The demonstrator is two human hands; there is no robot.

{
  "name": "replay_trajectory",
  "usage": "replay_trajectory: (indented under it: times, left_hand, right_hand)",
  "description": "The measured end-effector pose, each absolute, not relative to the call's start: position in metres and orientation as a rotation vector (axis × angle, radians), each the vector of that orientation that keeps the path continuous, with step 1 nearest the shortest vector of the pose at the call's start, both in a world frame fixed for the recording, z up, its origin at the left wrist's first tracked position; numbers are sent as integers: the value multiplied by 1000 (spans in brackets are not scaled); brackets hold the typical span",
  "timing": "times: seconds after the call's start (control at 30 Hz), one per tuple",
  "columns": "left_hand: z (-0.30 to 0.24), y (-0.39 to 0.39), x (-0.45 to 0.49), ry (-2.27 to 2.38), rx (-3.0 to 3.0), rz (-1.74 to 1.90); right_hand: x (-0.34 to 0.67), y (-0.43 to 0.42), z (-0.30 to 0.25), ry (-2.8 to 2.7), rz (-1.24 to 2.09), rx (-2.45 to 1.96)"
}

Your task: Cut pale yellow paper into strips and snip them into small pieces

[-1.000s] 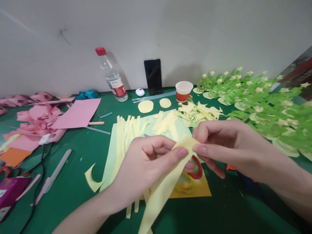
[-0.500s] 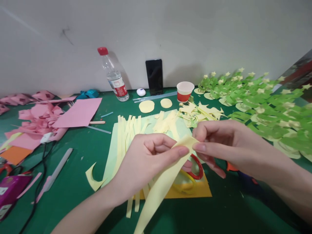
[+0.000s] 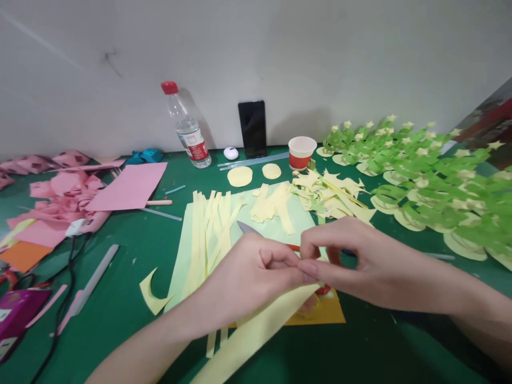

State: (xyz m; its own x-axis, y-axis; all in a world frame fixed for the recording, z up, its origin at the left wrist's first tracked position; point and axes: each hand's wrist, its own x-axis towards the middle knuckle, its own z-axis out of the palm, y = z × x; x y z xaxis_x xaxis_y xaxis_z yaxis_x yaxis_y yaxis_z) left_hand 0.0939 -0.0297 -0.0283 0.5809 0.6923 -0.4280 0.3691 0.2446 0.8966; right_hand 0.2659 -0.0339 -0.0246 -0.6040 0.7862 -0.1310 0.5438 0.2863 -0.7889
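A long pale yellow paper strip (image 3: pixel 260 330) runs from the front edge of the view up to my fingers. My left hand (image 3: pixel 256 272) pinches its far end between thumb and fingers. Against it, my right hand (image 3: pixel 348 261) has thumb and forefinger closed on the same end; the fingertips meet, so the fold there is hidden. Beneath my hands lie scissors (image 3: pixel 247 228), mostly covered, with a blade tip and bits of red handle showing. They rest on light green paper (image 3: pixel 236 240) with narrow yellow strips (image 3: pixel 200 229) to the left and an orange-yellow sheet (image 3: pixel 332 312) below.
Yellow paper scraps (image 3: pixel 328 192), a paper cup (image 3: pixel 302 152), a phone (image 3: pixel 252 129) and a water bottle (image 3: pixel 190 130) stand or lie toward the wall. Green paper plants with stars (image 3: pixel 424 170) crowd the right. Pink paper (image 3: pixel 128 184) and a black cable (image 3: pixel 70 288) lie left.
Both hands have shifted slightly lower, fingertips now meeting over the strip's end. The strip has swung flatter, its near part further left. The scissors' blade tip has come into view.
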Motion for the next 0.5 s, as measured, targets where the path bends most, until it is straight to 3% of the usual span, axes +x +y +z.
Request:
replay_trajectory:
  times: [0.17, 0.37, 0.5]
  left_hand:
    - [-29, -32, 92, 992, 1365, 156]
    - [-25, -31, 89, 970, 1072, 191]
    - [-25, -28, 91, 982, 1172, 212]
  right_hand:
    - [276, -31, -24, -2412, 1266, -1053]
    - [298, -17, -12, -2243, 1031, -1110]
    - [286, -24, -15, -2345, 1171, -1127]
